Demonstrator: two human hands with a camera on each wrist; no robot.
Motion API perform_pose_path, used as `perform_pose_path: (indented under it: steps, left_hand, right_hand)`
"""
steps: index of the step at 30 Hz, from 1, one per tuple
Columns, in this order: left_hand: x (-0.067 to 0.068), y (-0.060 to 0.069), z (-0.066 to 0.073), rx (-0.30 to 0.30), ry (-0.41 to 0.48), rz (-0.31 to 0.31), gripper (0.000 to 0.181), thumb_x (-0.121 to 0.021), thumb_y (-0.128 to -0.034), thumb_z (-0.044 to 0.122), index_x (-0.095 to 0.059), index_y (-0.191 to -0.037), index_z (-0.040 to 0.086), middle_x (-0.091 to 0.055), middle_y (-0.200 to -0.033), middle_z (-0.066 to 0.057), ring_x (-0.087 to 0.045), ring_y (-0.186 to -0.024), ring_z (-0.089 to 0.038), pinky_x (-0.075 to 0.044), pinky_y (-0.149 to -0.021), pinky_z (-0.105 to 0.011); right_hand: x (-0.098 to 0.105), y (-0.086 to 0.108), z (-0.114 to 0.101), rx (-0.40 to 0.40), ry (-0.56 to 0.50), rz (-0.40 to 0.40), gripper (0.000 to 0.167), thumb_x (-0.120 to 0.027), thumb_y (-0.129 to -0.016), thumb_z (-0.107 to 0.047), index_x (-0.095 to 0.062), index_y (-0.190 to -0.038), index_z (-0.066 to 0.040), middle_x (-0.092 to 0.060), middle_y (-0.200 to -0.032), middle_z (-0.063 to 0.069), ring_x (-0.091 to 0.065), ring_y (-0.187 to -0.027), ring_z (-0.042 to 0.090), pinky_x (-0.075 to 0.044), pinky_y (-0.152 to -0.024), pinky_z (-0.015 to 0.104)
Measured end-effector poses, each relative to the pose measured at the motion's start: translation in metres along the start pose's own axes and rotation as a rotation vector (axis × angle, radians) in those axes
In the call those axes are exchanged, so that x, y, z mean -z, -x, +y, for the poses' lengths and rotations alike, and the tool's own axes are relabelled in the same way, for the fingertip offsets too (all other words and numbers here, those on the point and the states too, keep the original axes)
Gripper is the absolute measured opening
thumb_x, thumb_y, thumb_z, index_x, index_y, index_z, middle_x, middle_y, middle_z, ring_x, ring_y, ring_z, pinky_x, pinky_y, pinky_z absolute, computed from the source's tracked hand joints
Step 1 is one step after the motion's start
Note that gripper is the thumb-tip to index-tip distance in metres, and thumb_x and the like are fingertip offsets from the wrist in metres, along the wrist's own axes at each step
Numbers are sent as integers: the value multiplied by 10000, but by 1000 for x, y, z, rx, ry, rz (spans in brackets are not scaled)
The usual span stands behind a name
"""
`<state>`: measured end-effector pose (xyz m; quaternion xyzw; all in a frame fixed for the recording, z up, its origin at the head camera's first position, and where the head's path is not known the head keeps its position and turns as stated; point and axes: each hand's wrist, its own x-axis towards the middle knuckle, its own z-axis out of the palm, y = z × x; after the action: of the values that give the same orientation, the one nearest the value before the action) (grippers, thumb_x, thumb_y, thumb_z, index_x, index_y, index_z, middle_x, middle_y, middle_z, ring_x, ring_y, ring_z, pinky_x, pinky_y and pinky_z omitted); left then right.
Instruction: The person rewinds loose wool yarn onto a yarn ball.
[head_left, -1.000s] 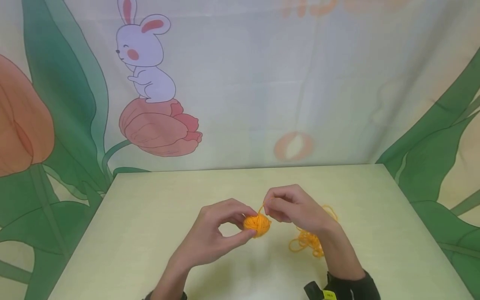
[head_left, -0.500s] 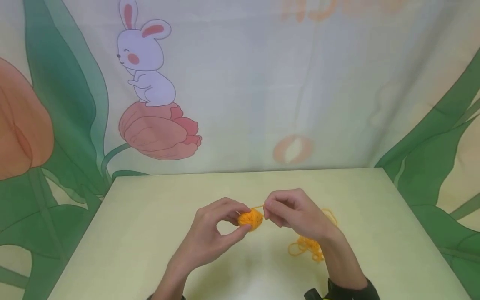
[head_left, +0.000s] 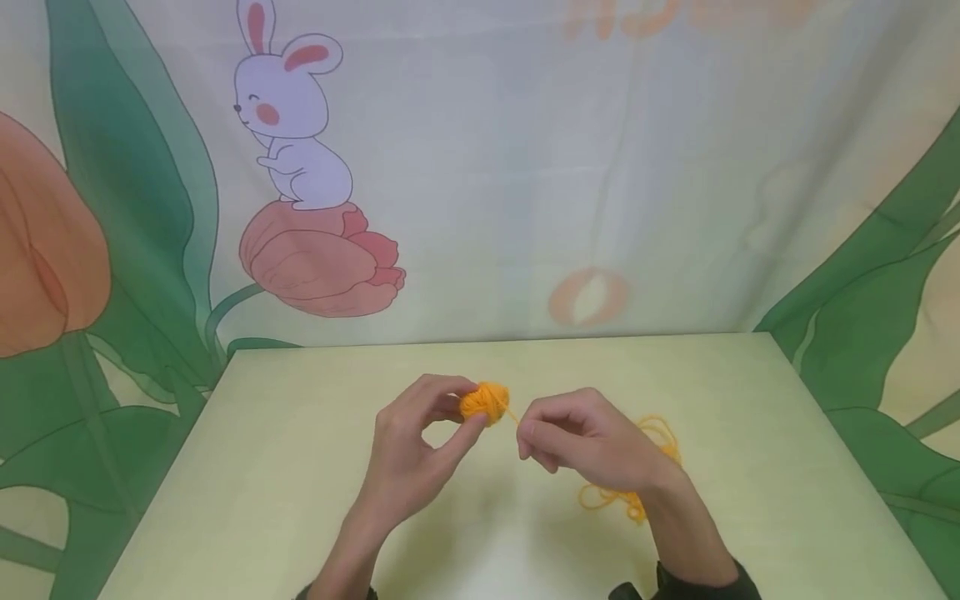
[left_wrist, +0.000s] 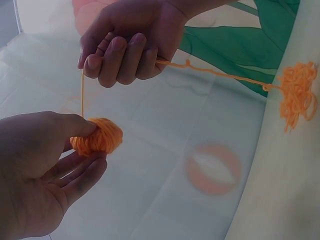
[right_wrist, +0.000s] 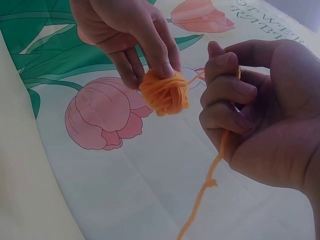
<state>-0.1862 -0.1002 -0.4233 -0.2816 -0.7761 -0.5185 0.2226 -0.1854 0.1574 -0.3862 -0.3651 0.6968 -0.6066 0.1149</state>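
A small ball of orange yarn (head_left: pixel 486 403) is pinched between the thumb and fingers of my left hand (head_left: pixel 420 446), held above the table. From the ball a short taut strand (left_wrist: pixel 82 95) runs to my right hand (head_left: pixel 588 437), whose curled fingers grip the yarn. In the right wrist view the strand (right_wrist: pixel 200 200) leaves the bottom of the right fist and hangs down, with a small knot or kink on it. The left wrist view shows it leading to a loose heap of yarn (left_wrist: pixel 297 95) on the table.
The pale table (head_left: pixel 285 467) has its back edge against a hanging cloth (head_left: pixel 480 183) printed with a rabbit and tulips. Part of the loose yarn (head_left: pixel 660 433) lies behind and beneath the right wrist. A dark sleeve (head_left: pixel 705 583) covers the right forearm.
My left hand has moved up and to the left with the ball, which has turned. My right hand has shifted slightly down and left, and the strand now slants down from ball to hand.
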Motion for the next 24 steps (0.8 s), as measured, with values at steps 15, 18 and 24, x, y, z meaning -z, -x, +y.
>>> perform_pose_path:
  steps: [15,18,24]
  left_hand:
    - [5,1,7,173,225,178,344,-840,-983,-37,-726,-1304,19,-789,-1209,-131,-810,-964,-177,-712,-952,-267]
    - [8,0,11,192,279,192,344,-820,-998,-42,-715,-1323,0,-774,-1233,-128,-808,-1002,-194,-710,-973,-278]
    - [11,0,18,180,375,147,370,-771,-1007,-105,-674,-1359,-48,-755,-1240,-23,-805,-1027,-161,-715,-969,-296]
  right_hand:
    - [-10,-5,8,-1,74,-150,301,-562,-1129,-35,-794,-954,-110,-528,-678,101,-382,-591,27,-327,-544,174]
    - [-9,-6,13,-46,110,-180,283,-581,-1146,-93,-807,-987,-155,-557,-688,107,-394,-592,12,-345,-562,167]
    - [-5,-11,26,-108,148,-229,264,-591,-1166,-163,-818,-1031,-164,-602,-704,103,-418,-590,18,-390,-598,164]
